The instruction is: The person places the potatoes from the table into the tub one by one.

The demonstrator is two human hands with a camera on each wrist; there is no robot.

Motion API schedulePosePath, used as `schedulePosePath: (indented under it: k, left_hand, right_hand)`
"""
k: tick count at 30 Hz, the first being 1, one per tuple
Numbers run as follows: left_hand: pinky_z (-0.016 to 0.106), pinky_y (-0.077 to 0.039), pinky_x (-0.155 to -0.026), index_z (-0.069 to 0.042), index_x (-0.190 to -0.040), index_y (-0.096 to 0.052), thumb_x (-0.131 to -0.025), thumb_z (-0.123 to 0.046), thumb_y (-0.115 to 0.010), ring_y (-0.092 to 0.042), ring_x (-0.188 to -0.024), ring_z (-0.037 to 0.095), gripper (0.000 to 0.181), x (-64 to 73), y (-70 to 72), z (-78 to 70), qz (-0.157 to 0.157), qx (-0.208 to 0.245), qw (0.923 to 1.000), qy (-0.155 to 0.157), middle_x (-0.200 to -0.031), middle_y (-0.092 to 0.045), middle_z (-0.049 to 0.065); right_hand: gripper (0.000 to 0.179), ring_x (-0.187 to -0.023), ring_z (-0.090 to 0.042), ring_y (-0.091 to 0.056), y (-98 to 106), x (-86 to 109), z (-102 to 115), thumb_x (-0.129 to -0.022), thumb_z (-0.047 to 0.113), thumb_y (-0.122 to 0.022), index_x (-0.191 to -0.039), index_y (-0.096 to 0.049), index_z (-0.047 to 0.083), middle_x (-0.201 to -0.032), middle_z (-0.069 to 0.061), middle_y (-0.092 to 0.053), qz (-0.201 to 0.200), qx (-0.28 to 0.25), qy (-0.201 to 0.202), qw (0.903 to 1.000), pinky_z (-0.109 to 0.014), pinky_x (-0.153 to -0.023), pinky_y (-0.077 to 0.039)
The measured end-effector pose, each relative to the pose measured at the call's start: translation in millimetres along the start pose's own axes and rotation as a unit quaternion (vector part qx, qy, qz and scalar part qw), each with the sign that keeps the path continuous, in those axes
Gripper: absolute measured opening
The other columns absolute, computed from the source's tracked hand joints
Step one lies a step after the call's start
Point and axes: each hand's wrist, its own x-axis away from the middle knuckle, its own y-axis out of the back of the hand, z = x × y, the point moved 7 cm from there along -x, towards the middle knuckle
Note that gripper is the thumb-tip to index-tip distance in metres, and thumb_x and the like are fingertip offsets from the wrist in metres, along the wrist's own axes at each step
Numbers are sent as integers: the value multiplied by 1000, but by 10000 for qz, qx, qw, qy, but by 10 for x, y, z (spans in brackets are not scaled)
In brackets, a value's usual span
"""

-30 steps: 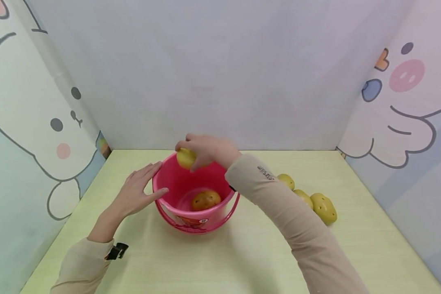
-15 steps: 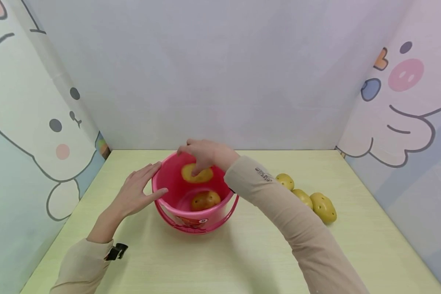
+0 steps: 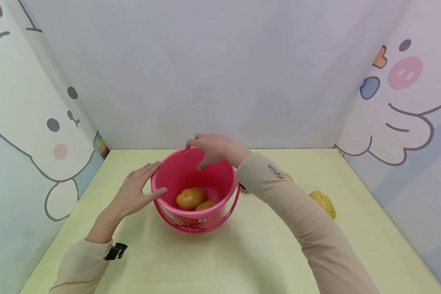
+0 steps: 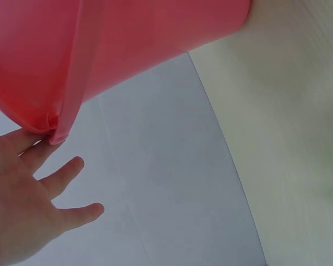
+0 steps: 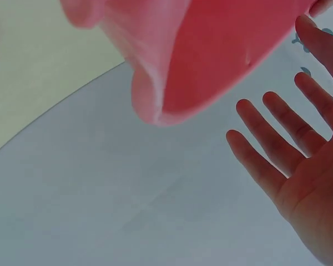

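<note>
A pink bucket (image 3: 180, 169) stands on the table with its handle hanging down at the front. Two potatoes lie inside: one yellowish-brown potato (image 3: 190, 198), and another potato (image 3: 206, 205) partly hidden by the front rim. My left hand (image 3: 134, 192) touches the bucket's left rim with extended fingers and thumb spread; in the left wrist view its fingertips meet the rim by the handle joint. Over the far rim, my right hand (image 3: 217, 148) holds nothing. The right wrist view shows its fingers (image 5: 266, 138) spread beside the bucket.
Right of the bucket, a potato (image 3: 322, 203) lies on the pale table (image 3: 191, 265). My right sleeve (image 3: 297, 212) partly covers other yellow potatoes, one potato (image 3: 288, 176) just showing past it. A pale wall (image 3: 220, 81) stands behind, with cartoon-printed sides.
The right hand let a potato drop into the bucket, where it now lies beside the first one. That hand then rose and shifted slightly right. The left hand stayed at the rim.
</note>
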Motion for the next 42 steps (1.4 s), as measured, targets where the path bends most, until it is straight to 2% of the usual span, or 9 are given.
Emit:
schedulePosePath:
  k: [7,14,30,42]
  left_hand:
    - [61,-17,-93,-9,-138,-29,-75,-39,-65,-23,-123,35,78,4,4,-5,-4,23,10000,-3,-135,-35,15]
    - [60,-16,-94,-10,-138,-29,-75,-42,-63,-23,-124,34,78,6,1,0,5,39,10000,-7,-135,-35,15]
    - [60,-16,-94,-9,-138,-29,-75,-42,-63,-23,-123,35,78,9,9,-10,8,69,10000,15,-135,-34,15]
    - [61,-16,-93,-9,-138,-30,-76,-44,-62,-24,-123,35,78,5,4,-5,-8,44,10000,-13,-135,-35,15]
  right_hand:
    - [69,-103,-17,-45,60,67,-117,-65,27,-78,-125,-45,19,-117,-2,-45,-55,92,39,9999,-27,-70,-49]
    - [64,-99,-15,-44,129,174,-250,-70,28,-74,-126,-44,20,-116,-1,-43,-300,183,238,9991,-27,-73,-48]
    - [61,-103,-16,-45,199,418,-553,-73,29,-72,-126,-45,17,-117,-2,-44,-1090,239,631,9917,-31,-81,-44]
    - [60,-107,-17,-43,156,560,-838,-72,31,-72,-126,-47,18,-119,-3,-45,-1476,245,432,9878,-33,-82,-44]
